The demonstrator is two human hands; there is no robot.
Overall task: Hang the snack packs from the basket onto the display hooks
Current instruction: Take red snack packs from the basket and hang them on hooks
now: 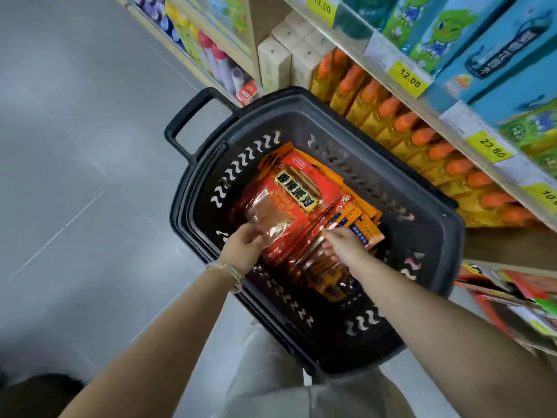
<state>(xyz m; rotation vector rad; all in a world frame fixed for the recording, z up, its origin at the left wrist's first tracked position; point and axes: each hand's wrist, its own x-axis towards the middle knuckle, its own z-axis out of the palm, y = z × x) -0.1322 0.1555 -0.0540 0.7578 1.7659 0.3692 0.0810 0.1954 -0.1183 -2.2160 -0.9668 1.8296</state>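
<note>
At the far left lies the grey floor. Next comes the black basket, its loop handle pointing up-left. Your left hand, a bracelet on the wrist, reaches into the basket and its fingers pinch the near edge of the top red pack – its yellow label reads 香辣派对. Just beside it, your right hand has its fingers curled in among the orange packs stacked on edge, gripping them. All the packs sit inside the basket. On the right – shelves hold orange-capped yellow bottles, and yellow price tags read 13.00, 12.00 and 23.80.
</note>
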